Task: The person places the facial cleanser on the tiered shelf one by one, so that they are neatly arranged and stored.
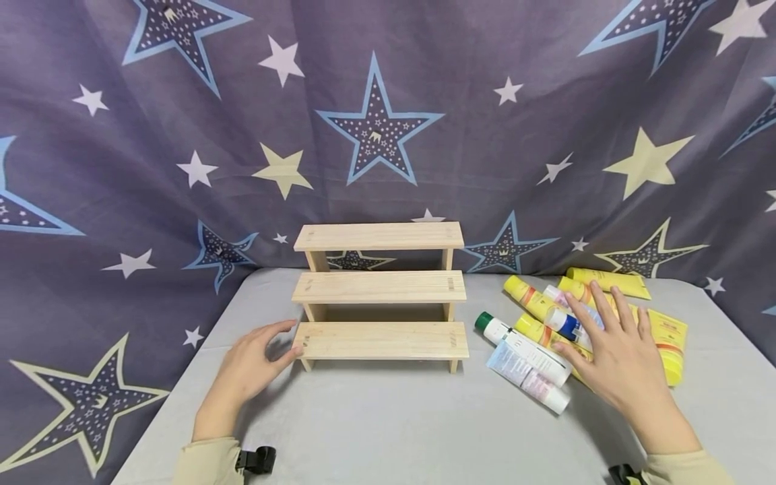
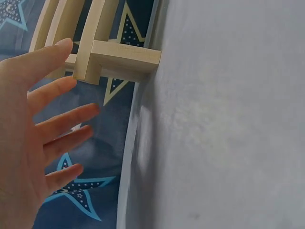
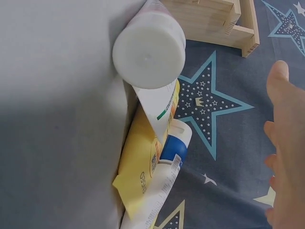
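Observation:
A three-step wooden shelf [image 1: 382,340] stands on the cloth-covered table. My left hand [image 1: 251,364] is at the left end of its lowest step, fingers spread; in the left wrist view the thumb and index fingertip overlap the wood [image 2: 126,56], and contact is hard to tell. Over a pile of tubes hovers my right hand [image 1: 630,367], fingers spread and holding nothing. The pile has several yellow tubes [image 1: 669,330], a white tube with a green cap [image 1: 533,353], a pale blue and pink tube [image 1: 524,377] and a blue-banded white tube [image 3: 167,176]. The hand hides part of it.
A dark curtain [image 1: 376,202] printed with stars hangs behind and to the left of the table [image 1: 388,424]. The shelf's back stands close to it. The tubes lie overlapping to the right of the shelf.

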`<state>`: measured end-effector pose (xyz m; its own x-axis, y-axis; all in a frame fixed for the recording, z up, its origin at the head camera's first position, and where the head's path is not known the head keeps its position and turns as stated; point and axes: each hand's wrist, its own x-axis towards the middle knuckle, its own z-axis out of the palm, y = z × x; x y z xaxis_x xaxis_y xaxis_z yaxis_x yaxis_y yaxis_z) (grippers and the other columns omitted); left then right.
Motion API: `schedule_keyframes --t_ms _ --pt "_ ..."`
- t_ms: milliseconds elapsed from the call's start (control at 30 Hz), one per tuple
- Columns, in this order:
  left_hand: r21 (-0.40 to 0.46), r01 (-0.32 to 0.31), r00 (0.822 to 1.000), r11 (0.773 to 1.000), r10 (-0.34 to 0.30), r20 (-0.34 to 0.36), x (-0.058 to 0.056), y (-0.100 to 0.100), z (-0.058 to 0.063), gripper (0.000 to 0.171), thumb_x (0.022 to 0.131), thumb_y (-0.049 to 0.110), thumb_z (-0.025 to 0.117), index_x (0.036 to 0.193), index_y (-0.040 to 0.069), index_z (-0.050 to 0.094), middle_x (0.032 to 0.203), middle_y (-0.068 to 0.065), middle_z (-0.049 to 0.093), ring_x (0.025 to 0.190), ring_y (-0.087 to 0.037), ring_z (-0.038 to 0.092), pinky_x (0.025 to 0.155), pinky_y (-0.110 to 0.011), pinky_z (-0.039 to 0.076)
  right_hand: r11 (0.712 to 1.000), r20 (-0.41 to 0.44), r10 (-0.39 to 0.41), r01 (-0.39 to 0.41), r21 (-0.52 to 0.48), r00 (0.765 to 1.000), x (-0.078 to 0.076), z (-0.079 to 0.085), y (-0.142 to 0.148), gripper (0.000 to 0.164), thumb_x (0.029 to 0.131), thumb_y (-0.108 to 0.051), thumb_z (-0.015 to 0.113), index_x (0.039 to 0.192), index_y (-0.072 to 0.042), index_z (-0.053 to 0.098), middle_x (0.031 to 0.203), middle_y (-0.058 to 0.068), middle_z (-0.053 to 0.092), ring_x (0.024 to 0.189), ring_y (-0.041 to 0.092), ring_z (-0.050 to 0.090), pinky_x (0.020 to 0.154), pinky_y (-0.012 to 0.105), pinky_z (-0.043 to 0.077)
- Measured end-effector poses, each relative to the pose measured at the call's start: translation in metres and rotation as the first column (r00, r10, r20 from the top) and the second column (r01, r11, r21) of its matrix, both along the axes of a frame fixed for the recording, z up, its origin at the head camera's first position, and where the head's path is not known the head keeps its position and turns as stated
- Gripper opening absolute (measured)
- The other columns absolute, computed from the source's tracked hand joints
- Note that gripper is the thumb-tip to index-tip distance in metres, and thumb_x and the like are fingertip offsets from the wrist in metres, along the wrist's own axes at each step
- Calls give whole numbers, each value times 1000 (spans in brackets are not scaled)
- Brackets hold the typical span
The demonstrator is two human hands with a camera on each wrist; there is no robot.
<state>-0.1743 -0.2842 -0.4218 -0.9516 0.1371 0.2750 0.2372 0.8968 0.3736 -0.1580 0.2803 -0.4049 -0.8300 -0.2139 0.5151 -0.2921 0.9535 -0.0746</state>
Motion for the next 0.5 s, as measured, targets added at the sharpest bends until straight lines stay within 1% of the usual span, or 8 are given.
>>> schedule_keyframes --t_ms 67,200,367,433,500 --pt "43 2 999 999 -3 39 -1 1 -2 59 91 55 65 137 19 59 131 -8 63 124 -39 54 102 -60 38 1000 0 -2 2 0 1000 0 0 1 79 90 -58 61 156 -24 32 161 16 22 149 39 9 114 65 4" --pt "120 5 995 993 -17 99 -5 3 -6 58 91 56 65 137 22 59 129 -9 65 123 -39 55 101 -61 39 1000 -7 0 0 -3 1000 0 0 3 77 91 -60 59 154 -23 36 161 15 23 149 39 12 114 66 6" --pt "185 5 992 983 -28 124 -6 4 -9 57 90 53 67 137 21 60 126 -14 65 120 -39 57 101 -63 38 1000 -27 21 -21 -5 999 -1 2 5 81 87 -64 61 152 -21 39 160 16 26 147 40 17 113 67 10" --pt "207 4 991 978 -31 128 -6 3 -9 56 90 51 69 136 20 61 126 -15 65 120 -40 57 102 -63 37 999 -31 44 -45 -17 999 -2 3 6 83 85 -63 65 152 -21 40 159 17 28 146 41 20 113 67 12" --pt "226 6 991 974 -36 131 -5 3 -9 55 90 48 70 136 18 61 126 -16 65 121 -40 56 103 -63 36 996 -22 79 -80 -43 997 -2 4 5 83 84 -58 69 153 -23 39 159 17 28 145 42 22 113 66 13"
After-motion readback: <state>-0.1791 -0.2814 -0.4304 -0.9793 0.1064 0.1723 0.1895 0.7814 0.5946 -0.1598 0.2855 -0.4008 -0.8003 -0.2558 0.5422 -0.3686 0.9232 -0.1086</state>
